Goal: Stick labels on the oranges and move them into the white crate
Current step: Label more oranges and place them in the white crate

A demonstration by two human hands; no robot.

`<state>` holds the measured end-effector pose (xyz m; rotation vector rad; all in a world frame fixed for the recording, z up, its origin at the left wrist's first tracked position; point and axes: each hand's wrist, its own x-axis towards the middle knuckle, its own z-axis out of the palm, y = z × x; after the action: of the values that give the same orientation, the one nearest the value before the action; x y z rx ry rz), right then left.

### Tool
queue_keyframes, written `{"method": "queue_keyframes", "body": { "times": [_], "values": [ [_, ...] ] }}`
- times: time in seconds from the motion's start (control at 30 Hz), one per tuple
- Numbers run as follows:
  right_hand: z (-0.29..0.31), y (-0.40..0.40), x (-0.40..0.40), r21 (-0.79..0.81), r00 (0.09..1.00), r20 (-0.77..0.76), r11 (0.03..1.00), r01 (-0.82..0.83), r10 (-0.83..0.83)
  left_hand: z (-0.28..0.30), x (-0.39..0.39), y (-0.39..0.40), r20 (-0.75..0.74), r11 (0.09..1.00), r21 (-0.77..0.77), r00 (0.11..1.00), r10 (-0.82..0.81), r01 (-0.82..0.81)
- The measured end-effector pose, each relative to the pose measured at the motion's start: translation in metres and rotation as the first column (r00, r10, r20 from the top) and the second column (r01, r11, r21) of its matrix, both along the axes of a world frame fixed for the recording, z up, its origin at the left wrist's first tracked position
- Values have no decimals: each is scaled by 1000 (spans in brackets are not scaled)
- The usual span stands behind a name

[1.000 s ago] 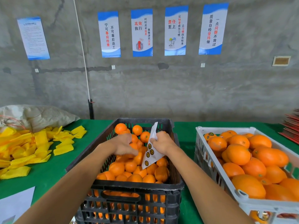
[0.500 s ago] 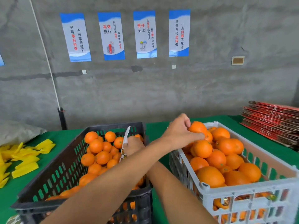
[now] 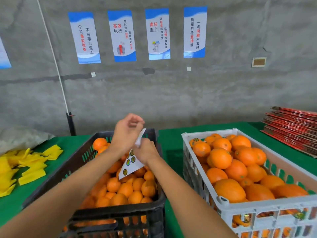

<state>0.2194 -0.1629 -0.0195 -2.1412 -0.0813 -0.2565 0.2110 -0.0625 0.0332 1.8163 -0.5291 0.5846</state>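
My right hand grips a white label sheet with round dark stickers, held over the black crate. My left hand is raised just above it, thumb and fingers curled and pinching at the sheet's top corner. Unlabelled oranges fill the black crate under both forearms. To the right stands the white crate, piled with oranges; one at its far left corner shows a sticker.
Green cloth covers the table. Yellow wrappers lie at the left beside a grey sack. A stack of flat red cartons sits at the far right. A concrete wall with posters is behind.
My left hand has left the orange in the white crate and come back left to the top of the label sheet. The view has swung back left.
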Motion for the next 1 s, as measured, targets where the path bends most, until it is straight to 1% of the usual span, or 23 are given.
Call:
{"method": "queue_keyframes", "body": {
  "times": [0.03,0.07,0.13,0.17,0.23,0.27,0.37,0.5,0.63,0.7,0.8,0.87,0.93,0.97,1.0],
  "values": [
    [2,3,0,11,1000,23,1000,4,-4,-10,6,30,9,994,69,996,85,-85],
    [2,5,0,47,999,45,999,15,-17,-21,9,57,5,980,154,991,130,-129],
    [3,7,-1,84,996,76,996,34,-40,-41,11,94,-32,945,301,989,142,-126],
    [4,7,-1,111,995,91,993,35,-46,-46,11,102,-51,938,331,991,124,-101],
    [2,5,2,164,991,119,985,47,-67,-45,12,104,-58,951,305,995,77,-56],
    [3,5,2,164,988,129,985,60,-81,-43,12,101,-46,955,294,998,47,-31],
    [1,6,2,211,993,115,977,15,-40,-43,9,84,1,925,379,999,-35,32],
    [-2,4,1,266,993,108,962,-67,40,-45,7,81,33,918,396,999,-14,0],
    [-3,7,-1,253,982,110,952,-174,150,-45,7,88,15,927,375,1000,-16,9],
    [-4,8,-1,219,977,108,954,-204,184,-47,8,91,-10,929,369,1000,-26,28],
    [-6,9,1,199,973,117,955,-218,198,-48,12,95,-91,954,296,995,-31,56],
    [-7,10,2,168,972,111,961,-222,205,-48,14,97,-145,956,284,989,-36,76],
    [-9,9,5,73,976,102,977,-201,193,-48,17,103,-205,958,276,979,-19,76],
    [-10,7,7,3,980,101,985,-174,173,-49,19,109,-231,953,300,973,22,49],
    [-12,7,8,-60,984,96,988,-145,150,-49,21,117,-248,933,359,966,77,18]
  ]
}}
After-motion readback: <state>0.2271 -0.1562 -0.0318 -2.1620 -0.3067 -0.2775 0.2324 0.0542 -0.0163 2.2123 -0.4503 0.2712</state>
